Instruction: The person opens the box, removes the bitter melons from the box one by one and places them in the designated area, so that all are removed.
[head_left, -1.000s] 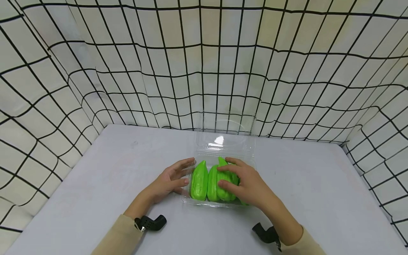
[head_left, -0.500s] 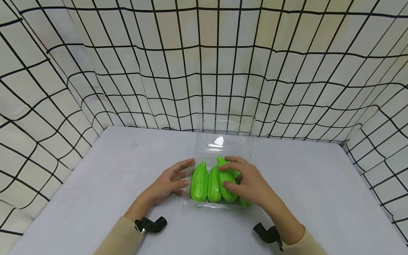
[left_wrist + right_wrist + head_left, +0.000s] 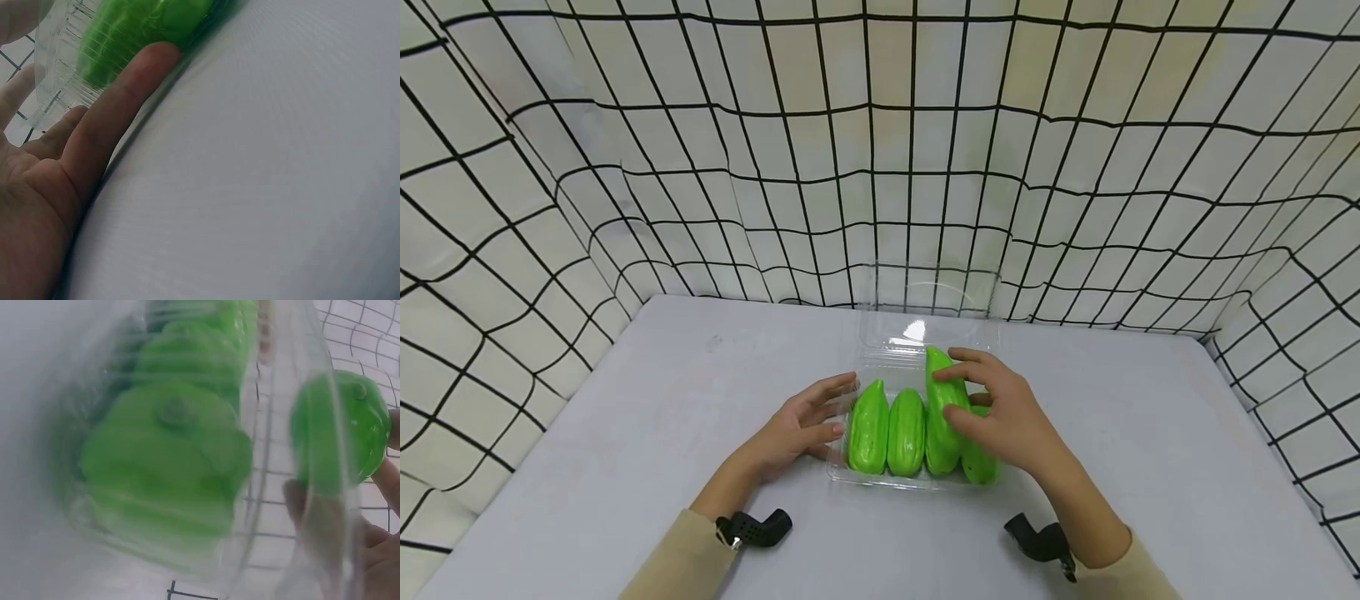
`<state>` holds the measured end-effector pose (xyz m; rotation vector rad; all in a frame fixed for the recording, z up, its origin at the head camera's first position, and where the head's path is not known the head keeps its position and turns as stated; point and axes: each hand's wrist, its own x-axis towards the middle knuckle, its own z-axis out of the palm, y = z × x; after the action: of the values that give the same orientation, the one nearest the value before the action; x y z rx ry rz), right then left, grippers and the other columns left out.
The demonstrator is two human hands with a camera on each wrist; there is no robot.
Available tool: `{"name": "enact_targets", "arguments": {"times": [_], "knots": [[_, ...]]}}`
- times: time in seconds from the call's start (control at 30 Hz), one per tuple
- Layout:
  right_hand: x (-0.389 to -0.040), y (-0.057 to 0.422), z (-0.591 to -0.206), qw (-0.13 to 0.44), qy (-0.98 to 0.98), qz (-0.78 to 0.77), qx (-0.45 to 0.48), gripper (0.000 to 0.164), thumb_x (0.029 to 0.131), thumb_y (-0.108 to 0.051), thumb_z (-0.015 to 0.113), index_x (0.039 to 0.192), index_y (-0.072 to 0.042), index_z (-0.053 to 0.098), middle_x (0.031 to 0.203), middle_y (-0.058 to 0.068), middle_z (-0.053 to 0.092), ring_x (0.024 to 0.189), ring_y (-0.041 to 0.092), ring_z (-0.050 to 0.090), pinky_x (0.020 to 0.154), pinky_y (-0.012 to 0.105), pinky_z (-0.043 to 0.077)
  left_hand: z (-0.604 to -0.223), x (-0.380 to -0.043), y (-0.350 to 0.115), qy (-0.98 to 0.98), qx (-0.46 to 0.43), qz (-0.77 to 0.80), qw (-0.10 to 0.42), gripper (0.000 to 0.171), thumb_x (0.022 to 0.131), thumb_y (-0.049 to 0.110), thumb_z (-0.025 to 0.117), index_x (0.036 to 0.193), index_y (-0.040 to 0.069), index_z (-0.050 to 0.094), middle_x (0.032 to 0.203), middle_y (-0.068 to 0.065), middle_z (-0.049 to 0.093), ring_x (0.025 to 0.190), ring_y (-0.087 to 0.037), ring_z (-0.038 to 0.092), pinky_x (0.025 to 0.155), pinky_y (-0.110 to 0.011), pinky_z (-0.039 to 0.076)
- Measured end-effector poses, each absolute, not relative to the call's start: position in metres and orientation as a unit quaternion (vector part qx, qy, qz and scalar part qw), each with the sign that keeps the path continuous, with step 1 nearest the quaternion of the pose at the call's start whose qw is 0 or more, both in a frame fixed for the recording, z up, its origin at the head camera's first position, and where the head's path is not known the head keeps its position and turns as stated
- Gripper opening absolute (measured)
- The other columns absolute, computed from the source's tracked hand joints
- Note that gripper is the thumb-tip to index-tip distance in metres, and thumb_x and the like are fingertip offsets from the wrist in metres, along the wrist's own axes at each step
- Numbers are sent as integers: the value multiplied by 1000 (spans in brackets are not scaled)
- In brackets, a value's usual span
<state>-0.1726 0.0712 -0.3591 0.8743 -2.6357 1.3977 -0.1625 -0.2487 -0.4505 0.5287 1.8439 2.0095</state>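
A clear plastic clamshell box [image 3: 857, 479] stands open on the table, its lid [image 3: 880, 340] raised at the back. Upright in the head view, two bright green, ridged, pointed vegetables lie inside: one at the left [image 3: 868, 429], another [image 3: 906, 433] beside it. A third green vegetable [image 3: 977, 458] lies at the box's right side, partly hidden. My right hand [image 3: 1007, 412] grips one more green vegetable [image 3: 943, 425] between thumb and fingers, tilted, above that part of the box. Along the left wall my left hand [image 3: 801, 425] rests with fairly straight fingers, touching the plastic.
A white table [image 3: 722, 367] spreads around the box. Behind and at both sides rises a white wall with a black grid net [image 3: 887, 192]. Each wrist wears a black camera mount, one left [image 3: 756, 527], one right [image 3: 1037, 540].
My right hand has moved right and slightly away from me, lifting the gripped vegetable clear of its left neighbour. That neighbour now shows fully. My left hand stays put.
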Motion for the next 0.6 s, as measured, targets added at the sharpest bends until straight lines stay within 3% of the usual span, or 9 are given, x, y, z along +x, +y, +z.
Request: {"name": "enact_targets", "arguments": {"times": [0.6], "knots": [[-184, 93, -350, 55, -833, 479, 270, 36, 87, -4, 70, 121, -15, 69, 147, 2, 51, 126, 21, 58, 90, 38, 58, -448, -164, -247, 657, 184, 708, 182, 71, 97, 3, 57, 158, 9, 23, 164, -16, 19, 148, -45, 22, 78, -57, 59]]}}
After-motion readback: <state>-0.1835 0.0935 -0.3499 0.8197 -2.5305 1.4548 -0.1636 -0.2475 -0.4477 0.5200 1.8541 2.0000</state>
